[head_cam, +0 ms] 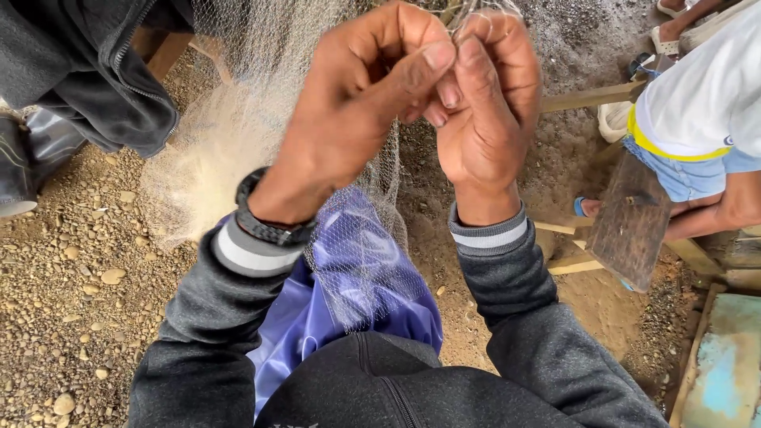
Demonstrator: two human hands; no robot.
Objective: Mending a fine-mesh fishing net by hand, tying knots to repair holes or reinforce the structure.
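A fine pale fishing net (238, 119) hangs from the top of the view and drapes down over my lap. My left hand (357, 95) and my right hand (483, 95) are raised close together, both pinching the net's mesh between thumb and fingers near the top centre. A black band sits on my left wrist (265, 226). Both arms wear grey sleeves with striped cuffs. Below the hands, the net lies over purple cloth (349, 293) on my legs.
Gravel and sandy ground (71, 301) lie to the left and below. A dark jacket (87, 71) hangs at the top left. At right another person in a white shirt (705, 87) sits on a wooden bench (630, 222), beside wooden beams.
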